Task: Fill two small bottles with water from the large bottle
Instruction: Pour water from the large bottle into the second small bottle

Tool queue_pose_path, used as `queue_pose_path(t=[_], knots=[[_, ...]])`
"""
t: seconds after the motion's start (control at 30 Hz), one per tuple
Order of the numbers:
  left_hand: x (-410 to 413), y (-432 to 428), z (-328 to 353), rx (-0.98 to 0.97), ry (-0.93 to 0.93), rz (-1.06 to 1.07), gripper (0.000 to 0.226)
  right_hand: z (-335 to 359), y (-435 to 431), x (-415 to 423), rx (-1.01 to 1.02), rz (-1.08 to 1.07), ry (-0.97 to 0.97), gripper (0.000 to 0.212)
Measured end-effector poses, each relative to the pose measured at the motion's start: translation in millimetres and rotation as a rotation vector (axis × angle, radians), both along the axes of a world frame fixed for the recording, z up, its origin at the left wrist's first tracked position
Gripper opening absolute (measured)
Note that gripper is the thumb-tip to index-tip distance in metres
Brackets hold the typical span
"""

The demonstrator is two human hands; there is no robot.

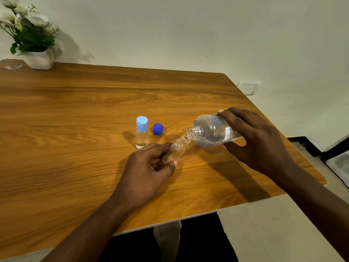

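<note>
My right hand (pixel 256 137) grips the large clear bottle (pixel 209 132), which is tipped almost flat with its open mouth pointing left. My left hand (pixel 151 167) holds a small uncapped clear bottle (pixel 177 148), tilted so its mouth meets the large bottle's mouth. Water lies along the large bottle's lower side. A second small bottle (pixel 141 132) with a light blue cap stands upright on the table just left of the hands. The large bottle's dark blue cap (pixel 157 128) lies beside it.
The wooden table (pixel 75 120) has a rounded far right corner and a near edge close to my arms. A white pot of flowers (pixel 35 38) stands at the far left corner by the wall. Tiled floor lies to the right.
</note>
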State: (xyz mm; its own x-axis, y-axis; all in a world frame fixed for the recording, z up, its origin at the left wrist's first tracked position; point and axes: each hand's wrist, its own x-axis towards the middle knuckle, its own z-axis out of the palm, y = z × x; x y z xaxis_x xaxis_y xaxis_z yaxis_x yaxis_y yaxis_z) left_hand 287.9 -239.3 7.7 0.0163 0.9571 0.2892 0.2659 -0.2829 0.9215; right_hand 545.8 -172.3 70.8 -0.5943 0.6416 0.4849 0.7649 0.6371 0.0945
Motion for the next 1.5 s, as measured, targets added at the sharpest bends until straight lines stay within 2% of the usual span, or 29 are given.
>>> queue_pose_path(t=[1.5], knots=[[0.3, 0.2, 1.5, 0.003, -0.066, -0.001, 0.046, 9.1, 1.8, -3.9, 0.018, 0.024, -0.028, 0.075]])
